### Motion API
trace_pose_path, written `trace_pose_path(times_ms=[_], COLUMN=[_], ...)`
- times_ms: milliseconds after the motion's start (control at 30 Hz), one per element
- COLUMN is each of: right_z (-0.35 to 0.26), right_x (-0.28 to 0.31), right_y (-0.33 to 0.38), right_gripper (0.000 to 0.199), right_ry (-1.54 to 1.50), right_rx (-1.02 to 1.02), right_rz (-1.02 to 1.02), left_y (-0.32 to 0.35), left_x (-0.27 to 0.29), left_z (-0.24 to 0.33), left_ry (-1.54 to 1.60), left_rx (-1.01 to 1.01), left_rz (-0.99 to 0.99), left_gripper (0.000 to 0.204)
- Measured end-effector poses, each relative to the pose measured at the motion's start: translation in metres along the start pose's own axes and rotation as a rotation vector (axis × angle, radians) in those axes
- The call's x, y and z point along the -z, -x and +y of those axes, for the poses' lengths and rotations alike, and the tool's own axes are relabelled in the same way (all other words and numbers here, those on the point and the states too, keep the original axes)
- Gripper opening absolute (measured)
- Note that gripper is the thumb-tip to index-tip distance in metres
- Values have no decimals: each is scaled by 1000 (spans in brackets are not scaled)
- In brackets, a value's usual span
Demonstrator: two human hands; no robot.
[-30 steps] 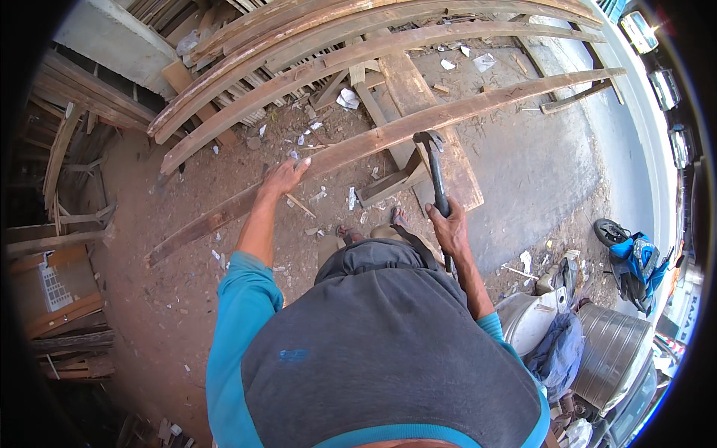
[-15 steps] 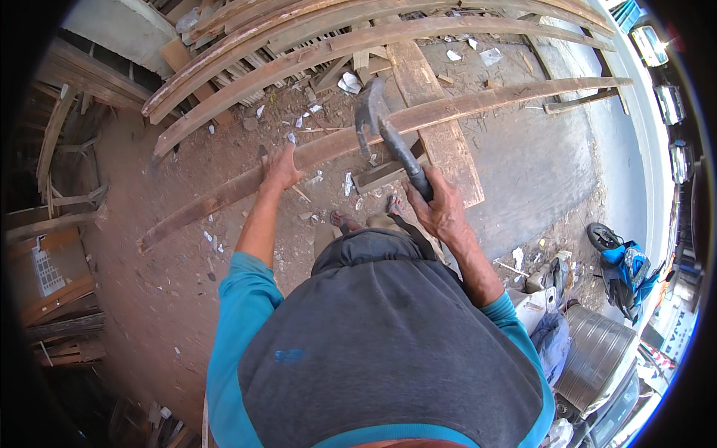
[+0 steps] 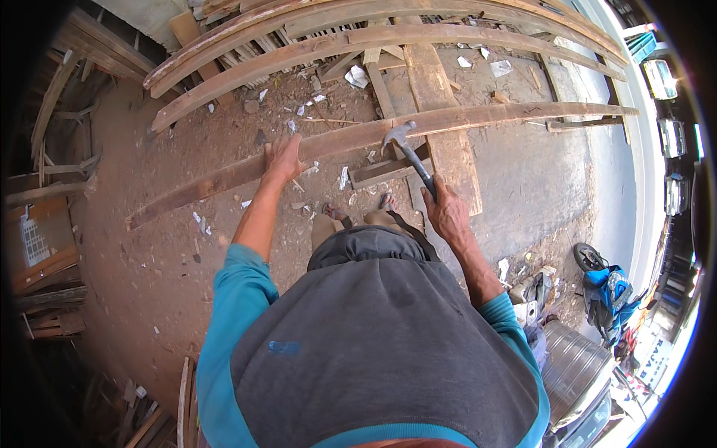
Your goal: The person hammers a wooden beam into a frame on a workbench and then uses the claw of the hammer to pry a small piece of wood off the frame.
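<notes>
A long wooden beam (image 3: 351,137) runs across in front of me, its left end low and its right part over a wide plank. My left hand (image 3: 283,158) grips the beam left of its middle, the thumb on the near side and the fingers partly hidden behind it. In my right hand (image 3: 449,213) is a claw hammer (image 3: 409,153), held by its dark handle. The hammer's head is at the beam, over its near face; I cannot tell whether it touches. Below lies a short wooden block (image 3: 381,173) against the wide plank (image 3: 455,160).
More long beams (image 3: 321,54) lie side by side on the far side. Paper scraps (image 3: 357,77) and wood chips litter the dirt floor. At the right are a blue motorcycle (image 3: 609,287) and a metal drum (image 3: 573,366). Stacked timber (image 3: 52,302) stands at the left.
The hammer has come down from above the beam to its near face, and its blur is gone. My left hand still grips the beam. The view has shifted slightly.
</notes>
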State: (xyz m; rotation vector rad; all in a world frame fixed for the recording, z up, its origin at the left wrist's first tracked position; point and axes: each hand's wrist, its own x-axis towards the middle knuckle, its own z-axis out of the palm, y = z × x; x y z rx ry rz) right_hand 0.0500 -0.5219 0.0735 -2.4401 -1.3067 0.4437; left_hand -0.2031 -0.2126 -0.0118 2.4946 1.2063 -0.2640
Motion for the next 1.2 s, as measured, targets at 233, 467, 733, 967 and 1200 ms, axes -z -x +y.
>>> trace_pose_path(times_ms=[233,467,733,967,1200], right_z=[-35,-32,-19,-31,24], right_x=[-5,-10,-7,-5,-38], right_y=[-1,0,-5,3,-19], right_gripper=[42,42,42,36,46], right_ry=[164,136,143,7,-102], right_rx=[482,43,447,182,-85], right_rz=[-146,-180,-235,-146,-147], left_y=[-3,-1,-3,-8,-5], left_x=[9,-5,-6,-13,-9], left_z=[5,4,1,2,1], left_ry=[28,-2,-10,54,11], left_rx=[34,-10,12,-12,-5], left_rz=[-81,40,23,41,17], left_gripper=[76,62,67,71,74])
